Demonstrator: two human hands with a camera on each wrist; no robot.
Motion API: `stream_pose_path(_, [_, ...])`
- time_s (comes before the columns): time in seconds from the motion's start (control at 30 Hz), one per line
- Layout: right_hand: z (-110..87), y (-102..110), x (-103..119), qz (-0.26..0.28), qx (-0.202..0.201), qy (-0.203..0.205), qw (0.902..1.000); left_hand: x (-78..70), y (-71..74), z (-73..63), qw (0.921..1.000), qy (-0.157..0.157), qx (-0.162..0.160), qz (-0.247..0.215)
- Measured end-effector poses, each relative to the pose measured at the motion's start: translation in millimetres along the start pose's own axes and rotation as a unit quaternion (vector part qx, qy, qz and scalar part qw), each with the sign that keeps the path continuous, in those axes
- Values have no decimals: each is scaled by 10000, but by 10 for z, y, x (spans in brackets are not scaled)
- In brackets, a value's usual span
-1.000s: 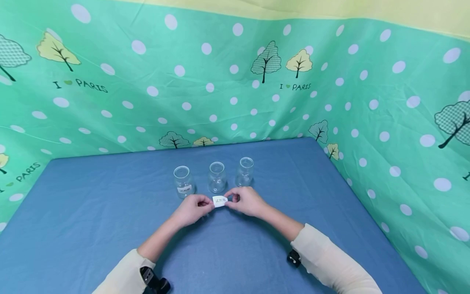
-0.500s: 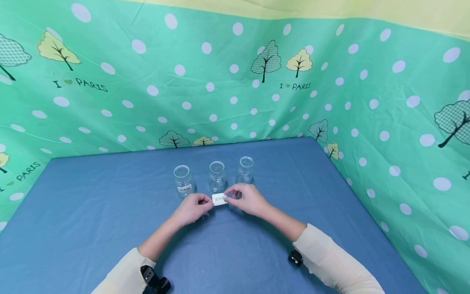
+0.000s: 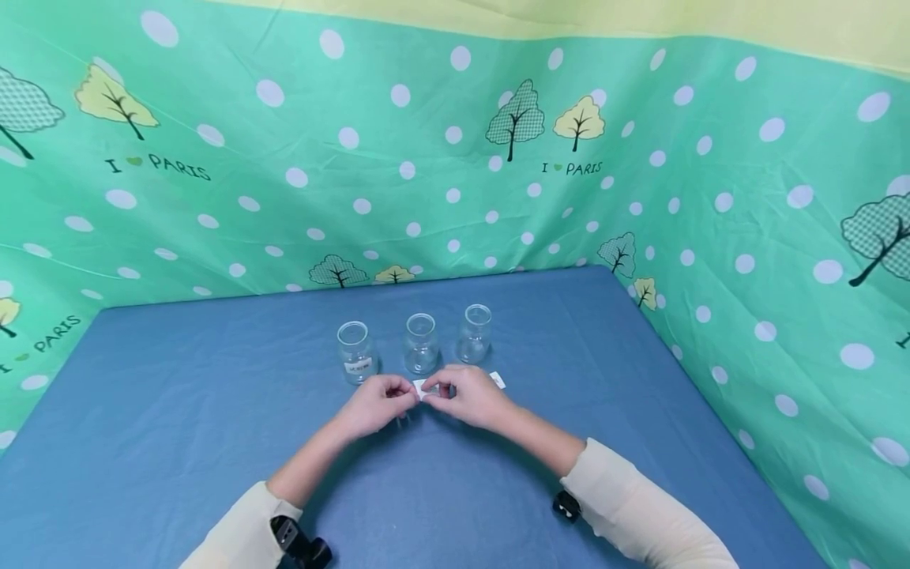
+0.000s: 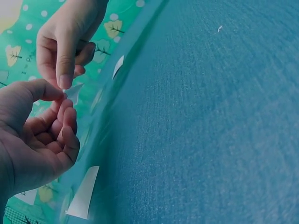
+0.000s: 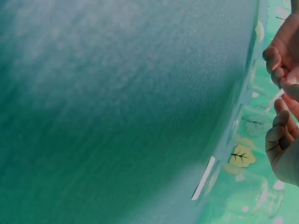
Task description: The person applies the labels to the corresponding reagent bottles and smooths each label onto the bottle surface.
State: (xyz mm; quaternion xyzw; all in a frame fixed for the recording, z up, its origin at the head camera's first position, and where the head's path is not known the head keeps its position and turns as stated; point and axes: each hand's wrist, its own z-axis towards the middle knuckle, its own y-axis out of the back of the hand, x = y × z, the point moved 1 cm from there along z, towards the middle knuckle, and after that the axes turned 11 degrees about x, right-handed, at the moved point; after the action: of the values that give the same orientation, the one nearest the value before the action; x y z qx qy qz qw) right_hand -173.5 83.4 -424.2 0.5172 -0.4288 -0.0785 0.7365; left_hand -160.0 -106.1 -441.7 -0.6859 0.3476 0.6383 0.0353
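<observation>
A small white paper label (image 3: 419,386) is held up between both hands, in front of the middle glass jar (image 3: 421,345). My left hand (image 3: 375,405) pinches its edge between thumb and forefinger, other fingers curled loosely. From the other side my right hand (image 3: 471,395) pinches at the same label, covering most of it in the head view. The left wrist view shows both thumbs meeting at one corner of the label (image 4: 74,94). At the left stands a glass jar (image 3: 355,341) bearing a white label with writing (image 3: 358,364). A third glass jar (image 3: 474,336) stands at the right, without a visible label.
Another white paper piece (image 3: 498,380) lies on the blue cloth (image 3: 441,498), just right of the right hand. In the left wrist view, white pieces lie near the left hand (image 4: 85,193) and farther off (image 4: 118,66). A green dotted curtain (image 3: 426,158) hangs behind.
My right hand has shifted left over the label, covering its writing, which showed earlier. The paper piece to its right has come into view. The left hand and jars stay nearly in place.
</observation>
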Motion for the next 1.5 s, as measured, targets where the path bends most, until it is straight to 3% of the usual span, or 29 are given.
stream_pose_path(0.27, [2,-1,4,127,-84,154,9998,6,35,-28,9987,-359,295,-230])
stream_pose_path(0.5, [3,3,1,105,-45,134,9998,20,43,-20,9987,-351,334,-180])
stream_pose_path(0.8, [1,22,5,335,46,69,9994,-358,53,-181,9987,-379,309,-134])
stream_pose_path(0.93, [2,15,-7,344,10,8,9994,-420,47,-211,9990,-380,234,-90])
stream_pose_path(1.03, [0,4,-19,356,-97,18,9993,-379,40,-188,9991,-391,125,-107])
stream_pose_path(1.27, [-14,0,-10,483,-265,-73,9985,-64,0,-32,9991,-380,-195,-21])
stream_pose_path(1.5, [-22,14,-7,627,-447,-416,9962,-8,-7,-2,9989,-315,-324,-136])
